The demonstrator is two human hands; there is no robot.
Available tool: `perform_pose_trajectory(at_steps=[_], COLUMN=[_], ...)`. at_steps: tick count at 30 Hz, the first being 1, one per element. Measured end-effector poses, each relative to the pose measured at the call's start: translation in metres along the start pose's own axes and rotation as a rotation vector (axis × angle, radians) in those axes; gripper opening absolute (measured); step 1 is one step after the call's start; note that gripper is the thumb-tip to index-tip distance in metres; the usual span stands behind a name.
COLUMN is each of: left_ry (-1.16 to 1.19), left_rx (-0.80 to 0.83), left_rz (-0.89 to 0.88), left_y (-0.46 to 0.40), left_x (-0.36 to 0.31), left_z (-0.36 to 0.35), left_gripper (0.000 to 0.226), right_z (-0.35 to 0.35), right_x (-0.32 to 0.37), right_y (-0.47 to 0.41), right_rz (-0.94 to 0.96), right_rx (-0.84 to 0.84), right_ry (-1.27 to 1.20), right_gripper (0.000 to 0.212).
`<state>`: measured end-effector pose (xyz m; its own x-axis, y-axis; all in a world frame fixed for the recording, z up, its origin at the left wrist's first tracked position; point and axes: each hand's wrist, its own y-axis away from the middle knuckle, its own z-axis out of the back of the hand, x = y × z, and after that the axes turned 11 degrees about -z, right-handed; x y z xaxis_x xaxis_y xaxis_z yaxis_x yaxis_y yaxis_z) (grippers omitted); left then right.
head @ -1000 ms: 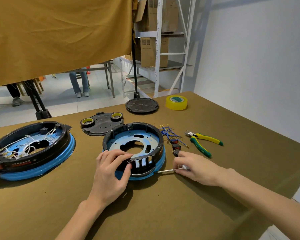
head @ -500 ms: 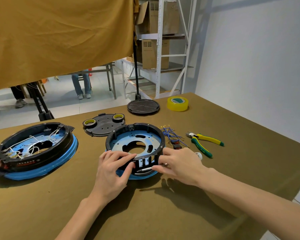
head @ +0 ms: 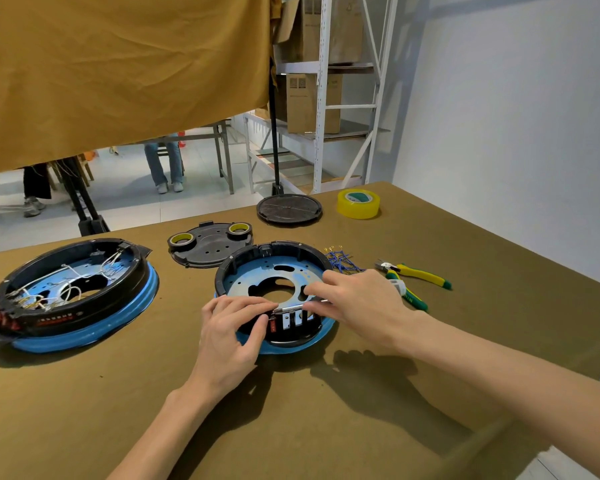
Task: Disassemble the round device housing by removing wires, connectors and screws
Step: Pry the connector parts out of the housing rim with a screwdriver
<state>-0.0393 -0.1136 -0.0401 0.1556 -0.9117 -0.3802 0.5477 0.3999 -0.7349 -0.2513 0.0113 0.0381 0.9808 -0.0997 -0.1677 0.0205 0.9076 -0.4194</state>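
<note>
A round black housing with a blue base and a blue metal plate inside lies in the middle of the table. My left hand grips its near rim, fingers curled over the edge by a red connector. My right hand pinches a thin metal screwdriver, whose shaft lies level over the near rim with its tip at my left fingertips. A bundle of removed blue wires lies just right of the housing.
A second round housing, full of white wires, sits at the left. Behind are a black cover plate with two tape rolls, a black disc and a yellow tape roll. Green-yellow pliers lie at the right.
My right hand picked the screwdriver up from the table right of the housing and carried it left and up over the near rim. My left hand kept its grip.
</note>
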Motion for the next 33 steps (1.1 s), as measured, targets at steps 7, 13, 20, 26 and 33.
perform_pose_trajectory(at_steps=[7,13,20,26,33], left_ry=[0.046,0.063,0.061,0.054,0.058], left_rx=[-0.010,-0.002,0.021,0.017,0.018], left_rz=[0.039,0.042,0.035,0.037,0.034], left_y=[0.000,0.001,0.005,0.005,0.006], left_x=[-0.003,-0.005,-0.001,0.000,0.000], left_z=[0.000,0.000,-0.001,-0.002,-0.002], left_gripper=[0.025,0.025,0.031,0.030,0.033], right_z=[0.008,0.019,0.028,0.027,0.032], right_x=[-0.005,-0.006,-0.010,-0.005,-0.003], right_y=[-0.006,-0.014,-0.022,-0.025,-0.031], right_rz=[0.084,0.151,0.224,0.223,0.226], right_rx=[0.094,0.123,0.171,0.184,0.208], right_ry=[0.119,0.118,0.188,0.226,0.231], right_gripper=[0.067,0.059,0.054,0.053,0.048])
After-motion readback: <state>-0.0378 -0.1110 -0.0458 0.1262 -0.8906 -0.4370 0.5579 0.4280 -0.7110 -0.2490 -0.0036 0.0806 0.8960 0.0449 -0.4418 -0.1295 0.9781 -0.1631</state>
